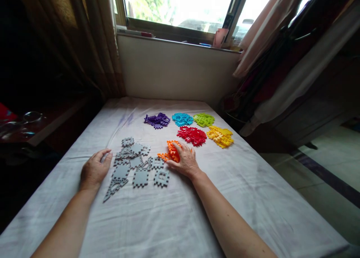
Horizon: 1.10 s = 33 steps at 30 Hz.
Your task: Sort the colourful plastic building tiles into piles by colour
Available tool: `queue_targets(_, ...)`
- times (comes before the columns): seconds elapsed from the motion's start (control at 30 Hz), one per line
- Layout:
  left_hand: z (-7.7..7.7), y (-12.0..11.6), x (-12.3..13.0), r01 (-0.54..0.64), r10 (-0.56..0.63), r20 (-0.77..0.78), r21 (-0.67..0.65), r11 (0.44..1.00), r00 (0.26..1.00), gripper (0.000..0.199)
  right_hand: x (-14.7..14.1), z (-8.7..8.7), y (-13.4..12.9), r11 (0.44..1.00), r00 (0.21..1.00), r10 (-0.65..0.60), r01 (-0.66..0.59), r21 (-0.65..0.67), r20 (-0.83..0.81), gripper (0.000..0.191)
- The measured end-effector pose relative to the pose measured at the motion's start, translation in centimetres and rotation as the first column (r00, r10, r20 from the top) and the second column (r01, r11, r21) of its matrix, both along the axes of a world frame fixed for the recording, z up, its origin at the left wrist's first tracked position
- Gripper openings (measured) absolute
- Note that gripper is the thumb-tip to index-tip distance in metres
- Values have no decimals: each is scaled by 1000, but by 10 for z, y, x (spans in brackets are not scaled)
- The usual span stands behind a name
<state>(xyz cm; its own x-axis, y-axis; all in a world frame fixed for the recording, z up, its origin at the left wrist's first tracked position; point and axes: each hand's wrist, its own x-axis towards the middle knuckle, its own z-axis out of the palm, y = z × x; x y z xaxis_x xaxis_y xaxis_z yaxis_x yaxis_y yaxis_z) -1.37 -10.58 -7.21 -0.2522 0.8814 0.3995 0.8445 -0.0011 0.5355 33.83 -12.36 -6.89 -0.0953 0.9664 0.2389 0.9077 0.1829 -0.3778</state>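
My right hand (185, 161) curls over a bunch of orange interlocking plastic pieces (172, 150), its fingers and thumb around them. Some orange pieces stick out to the left of the grip; the palm hides others. To the left, my left hand (96, 169) rests on the cloth with nothing in it, thumb and fingers slightly apart. Between the hands lie grey interlocking pieces (140, 178), with notched edges, spread loosely and partly overlapping. Some are solid squares, some have window cut-outs, and a triangular one (114, 188) lies nearest my left forearm.
Beyond my hands are piles of purple (158, 120), blue (182, 119), green (204, 119), red (192, 135) and yellow pieces (220, 137). A wrinkled white cloth (180, 220) covers the table. The wall and window sill (180, 41) stand behind; curtains (98, 44) hang left, clothes right.
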Motion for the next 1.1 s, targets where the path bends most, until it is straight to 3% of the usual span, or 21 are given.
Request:
queue_targets(0.43, -9, 0, 5, 14, -14, -40, 3, 1000, 999, 38, -47, 4, 59, 989, 987, -133, 138, -58, 90, 65)
queue_targets(0.8, -8, -2, 9, 56, -57, -137, -14, 998, 989, 38, -60, 3, 113, 987, 986, -155, 157, -24, 54, 68)
queue_targets(0.97, -5, 6, 13, 72, -74, -124, -22, 997, 990, 36, -60, 4, 105, 982, 988, -152, 153, 113, -19, 58)
queue_targets(1.1, 3, 30, 18, 111, -126, -121, -124, 986, 985, 44, -47, -1, 68, 987, 997, -17, 30, 160, -78, 41)
